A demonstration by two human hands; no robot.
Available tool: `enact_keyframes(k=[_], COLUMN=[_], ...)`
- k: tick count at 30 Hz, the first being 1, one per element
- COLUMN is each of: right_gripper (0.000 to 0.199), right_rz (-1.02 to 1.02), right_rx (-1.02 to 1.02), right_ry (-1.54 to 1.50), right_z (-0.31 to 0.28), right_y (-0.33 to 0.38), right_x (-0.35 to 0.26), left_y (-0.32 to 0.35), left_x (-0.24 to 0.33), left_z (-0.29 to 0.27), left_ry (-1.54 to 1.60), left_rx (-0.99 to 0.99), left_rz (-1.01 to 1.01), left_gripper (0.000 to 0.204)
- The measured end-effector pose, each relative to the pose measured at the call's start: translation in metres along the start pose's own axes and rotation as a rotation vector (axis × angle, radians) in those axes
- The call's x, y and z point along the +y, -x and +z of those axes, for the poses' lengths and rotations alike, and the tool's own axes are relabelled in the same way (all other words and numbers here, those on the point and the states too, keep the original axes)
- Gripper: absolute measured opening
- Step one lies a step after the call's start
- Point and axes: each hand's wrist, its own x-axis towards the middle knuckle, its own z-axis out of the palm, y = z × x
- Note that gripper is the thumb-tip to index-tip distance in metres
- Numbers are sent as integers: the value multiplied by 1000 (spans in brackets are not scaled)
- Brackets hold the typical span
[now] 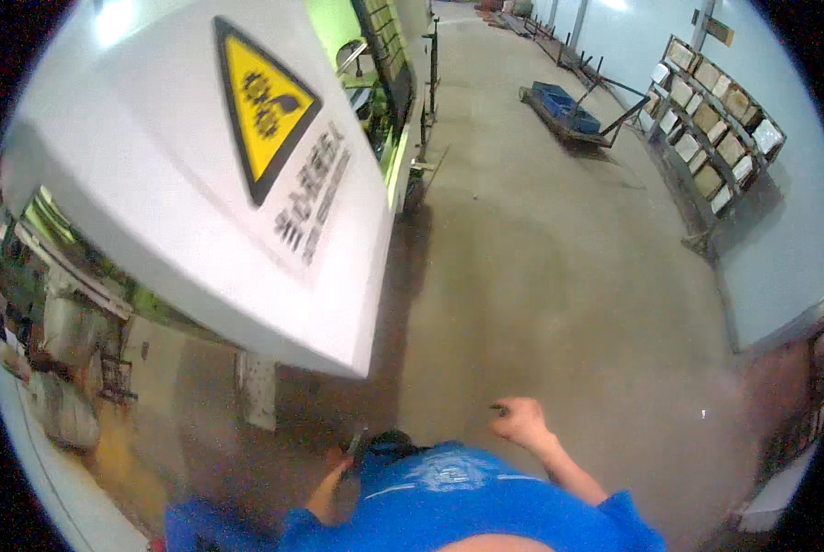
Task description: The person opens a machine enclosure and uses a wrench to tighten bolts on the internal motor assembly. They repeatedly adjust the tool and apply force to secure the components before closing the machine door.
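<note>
A triangular warning sign [265, 106], yellow with a black border and a black symbol, sits on the sloping white machine cover, far up and to the left of the right hand [520, 423]. Just below the sign runs a block of dark printed lettering [313, 198] on the same white panel. Far up and to the right of that hand, a wall rack holds rows of brown and white rectangular packages [717, 115].

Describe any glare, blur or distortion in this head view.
Head view: strong fisheye bend with black corners; glare on the white machine cover at top left; right hand and left hand slightly blurred; the left side under the cover is smeared.
</note>
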Motion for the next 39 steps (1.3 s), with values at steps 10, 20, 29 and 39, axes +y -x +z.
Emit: enact_keyframes(k=[10,20,29,39], right_gripper=[26,19,22,27], right_rz=[282,429,582,142], right_rx=[-19,-528,-473,-186], right_ry=[-382,290,182,-82], right_z=[5,-2,-125,-317], right_y=[-195,-283,-572,-939], right_x=[184,380,426,235], left_y=[-103,-264,-350,-327], left_x=[300,524,596,732], left_z=[35,34,27,3], left_ry=[-206,-222,-142,236], left_rx=[-180,-74,116,162], left_rz=[340,373,-72,-324], left_gripper=[22,26,24,16])
